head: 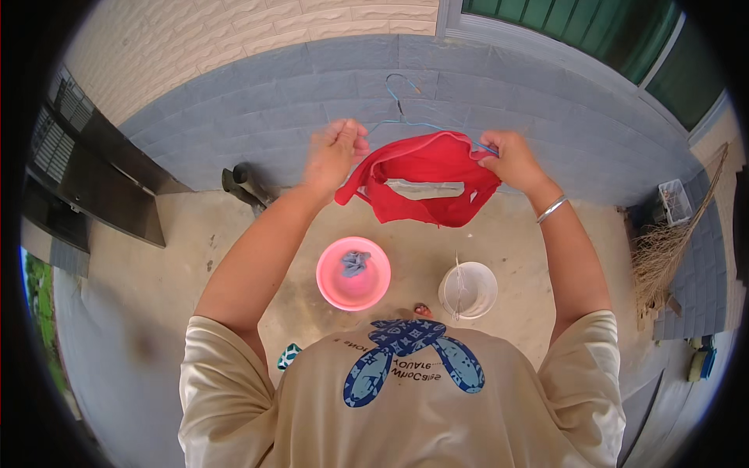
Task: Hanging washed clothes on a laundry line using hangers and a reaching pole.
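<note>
A red cloth garment hangs spread between my raised hands on a blue wire hanger, whose hook points up towards the wall. My right hand pinches the garment's edge together with the right end of the hanger. My left hand has its fingers curled by the hanger's left side, near the garment's left edge; its fingertips are partly hidden and slightly blurred, so its hold is unclear. Below stands a pink plastic basin with a grey-blue cloth in it.
Right of the basin stands a white bucket with wire hangers across it. Dark boots lean near the grey tiled wall. A twig broom and a white plastic basket are at the right, a dark metal door at the left.
</note>
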`<control>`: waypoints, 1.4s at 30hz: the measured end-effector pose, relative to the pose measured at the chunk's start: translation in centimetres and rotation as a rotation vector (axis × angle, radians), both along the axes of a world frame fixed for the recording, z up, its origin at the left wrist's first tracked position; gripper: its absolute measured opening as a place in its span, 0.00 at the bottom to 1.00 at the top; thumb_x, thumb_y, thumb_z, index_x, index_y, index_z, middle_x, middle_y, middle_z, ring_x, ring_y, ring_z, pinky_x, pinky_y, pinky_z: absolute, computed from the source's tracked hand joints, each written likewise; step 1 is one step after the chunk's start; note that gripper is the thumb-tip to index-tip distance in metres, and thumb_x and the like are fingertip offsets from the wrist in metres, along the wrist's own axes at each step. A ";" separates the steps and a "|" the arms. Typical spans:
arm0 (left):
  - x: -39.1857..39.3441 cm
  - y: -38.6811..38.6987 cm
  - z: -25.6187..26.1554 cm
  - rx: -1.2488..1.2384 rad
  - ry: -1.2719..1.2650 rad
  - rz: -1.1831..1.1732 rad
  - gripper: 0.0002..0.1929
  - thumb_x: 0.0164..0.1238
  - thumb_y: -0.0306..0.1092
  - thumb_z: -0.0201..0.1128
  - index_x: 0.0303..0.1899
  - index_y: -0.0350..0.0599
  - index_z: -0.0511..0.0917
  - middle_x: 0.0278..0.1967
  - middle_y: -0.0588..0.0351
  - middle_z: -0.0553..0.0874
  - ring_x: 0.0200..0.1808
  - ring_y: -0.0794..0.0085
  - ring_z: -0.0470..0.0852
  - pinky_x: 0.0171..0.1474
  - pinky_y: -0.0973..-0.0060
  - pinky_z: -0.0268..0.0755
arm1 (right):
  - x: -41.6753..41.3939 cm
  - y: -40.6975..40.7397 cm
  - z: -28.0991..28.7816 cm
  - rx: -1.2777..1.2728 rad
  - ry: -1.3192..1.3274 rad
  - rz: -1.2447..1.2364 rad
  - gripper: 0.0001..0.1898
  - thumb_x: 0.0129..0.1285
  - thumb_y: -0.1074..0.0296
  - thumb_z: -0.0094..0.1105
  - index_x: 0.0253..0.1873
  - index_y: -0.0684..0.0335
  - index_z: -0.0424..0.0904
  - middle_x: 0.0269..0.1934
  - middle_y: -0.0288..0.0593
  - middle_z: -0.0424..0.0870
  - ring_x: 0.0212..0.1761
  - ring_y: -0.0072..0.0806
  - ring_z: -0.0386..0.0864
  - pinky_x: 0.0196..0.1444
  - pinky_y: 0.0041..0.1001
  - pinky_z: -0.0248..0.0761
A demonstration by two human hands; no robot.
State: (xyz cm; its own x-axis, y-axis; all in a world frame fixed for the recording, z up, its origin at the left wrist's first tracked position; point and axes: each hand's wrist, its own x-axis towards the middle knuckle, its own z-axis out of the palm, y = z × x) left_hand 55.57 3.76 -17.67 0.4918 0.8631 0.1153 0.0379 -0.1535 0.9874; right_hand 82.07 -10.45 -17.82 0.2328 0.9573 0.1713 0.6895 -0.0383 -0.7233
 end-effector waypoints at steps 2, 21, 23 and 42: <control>-1.2 0.0 3.6 -0.099 -0.111 0.041 0.12 0.69 0.40 0.49 0.33 0.42 0.73 0.27 0.57 0.79 0.31 0.75 0.78 0.38 0.76 0.72 | 0.8 -0.3 -1.5 -0.044 0.067 -0.066 0.06 0.49 0.79 0.58 0.30 0.69 0.70 0.21 0.38 0.68 0.24 0.22 0.65 0.27 0.26 0.62; 10.6 -6.5 -11.9 0.142 0.452 -0.382 0.15 0.57 0.33 0.62 0.44 0.36 0.77 0.30 0.53 0.82 0.29 0.74 0.78 0.35 0.76 0.71 | -2.7 -0.9 4.0 0.079 0.181 0.015 0.08 0.53 0.69 0.57 0.29 0.69 0.73 0.18 0.38 0.70 0.20 0.21 0.66 0.23 0.27 0.63; 9.8 -6.0 -12.8 0.150 0.446 -0.387 0.14 0.58 0.32 0.61 0.45 0.38 0.77 0.29 0.53 0.82 0.28 0.74 0.77 0.34 0.76 0.70 | -2.4 -1.6 4.0 0.028 0.213 -0.031 0.09 0.53 0.69 0.58 0.29 0.69 0.73 0.19 0.37 0.71 0.20 0.21 0.66 0.23 0.27 0.63; 6.5 -6.0 -8.2 -0.505 -0.040 -0.198 0.11 0.58 0.33 0.63 0.40 0.40 0.78 0.37 0.57 0.81 0.36 0.76 0.79 0.40 0.75 0.73 | -5.8 2.2 4.0 0.025 0.243 0.071 0.11 0.56 0.66 0.56 0.30 0.70 0.74 0.20 0.41 0.74 0.22 0.24 0.68 0.25 0.28 0.64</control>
